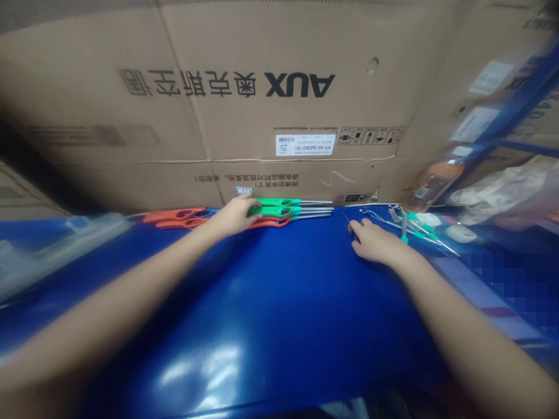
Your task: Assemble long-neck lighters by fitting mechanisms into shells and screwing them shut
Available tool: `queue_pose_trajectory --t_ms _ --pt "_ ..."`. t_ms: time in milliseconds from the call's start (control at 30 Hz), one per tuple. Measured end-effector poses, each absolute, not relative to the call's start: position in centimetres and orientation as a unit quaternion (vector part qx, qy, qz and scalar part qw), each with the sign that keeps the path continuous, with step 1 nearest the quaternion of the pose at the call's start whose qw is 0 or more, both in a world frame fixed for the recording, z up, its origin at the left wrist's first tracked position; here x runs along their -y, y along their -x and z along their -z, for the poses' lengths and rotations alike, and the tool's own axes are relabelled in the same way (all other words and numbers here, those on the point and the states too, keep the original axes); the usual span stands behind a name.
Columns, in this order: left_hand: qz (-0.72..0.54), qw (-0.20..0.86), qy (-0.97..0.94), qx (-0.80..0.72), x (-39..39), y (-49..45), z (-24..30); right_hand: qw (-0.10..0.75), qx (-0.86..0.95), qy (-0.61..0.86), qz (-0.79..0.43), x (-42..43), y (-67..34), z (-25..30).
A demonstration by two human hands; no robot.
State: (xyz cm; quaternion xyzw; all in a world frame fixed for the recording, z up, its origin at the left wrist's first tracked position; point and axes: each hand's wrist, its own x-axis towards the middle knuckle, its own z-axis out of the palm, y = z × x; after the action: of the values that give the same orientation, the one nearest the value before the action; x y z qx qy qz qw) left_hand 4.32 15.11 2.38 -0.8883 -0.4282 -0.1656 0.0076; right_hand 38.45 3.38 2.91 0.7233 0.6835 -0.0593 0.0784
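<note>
Long-nosed stick lighters lie in a stack along the cardboard wall, with green handles (275, 209) on top, orange handles (181, 216) to the left, and silver tubes pointing right. My left hand (238, 214) is closed over the left end of the green ones; its fingertips are partly hidden. My right hand (373, 240) is pinched round a thin dark tool (346, 217) with a narrow tip, whose kind I cannot make out. Just beyond that hand are loose lighter parts (419, 224), with metal rods, wires and green pieces.
A large cardboard box (218, 134) walls off the back of the blue tabletop (279, 314). Clear plastic packaging (61, 247) lies at the left. A bottle (437, 183) and plastic bags (502, 189) stand at the right, beside a blue metal post (502, 105).
</note>
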Motion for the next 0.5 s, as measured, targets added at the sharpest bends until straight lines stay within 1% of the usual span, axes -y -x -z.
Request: queue_pose_trajectory --t_ms 500 --pt "0.194 0.088 0.878 0.429 -12.8 -5.6 -1.8 0.07 -0.687 -0.722 0.045 -3.4 -38.1 -2.5"
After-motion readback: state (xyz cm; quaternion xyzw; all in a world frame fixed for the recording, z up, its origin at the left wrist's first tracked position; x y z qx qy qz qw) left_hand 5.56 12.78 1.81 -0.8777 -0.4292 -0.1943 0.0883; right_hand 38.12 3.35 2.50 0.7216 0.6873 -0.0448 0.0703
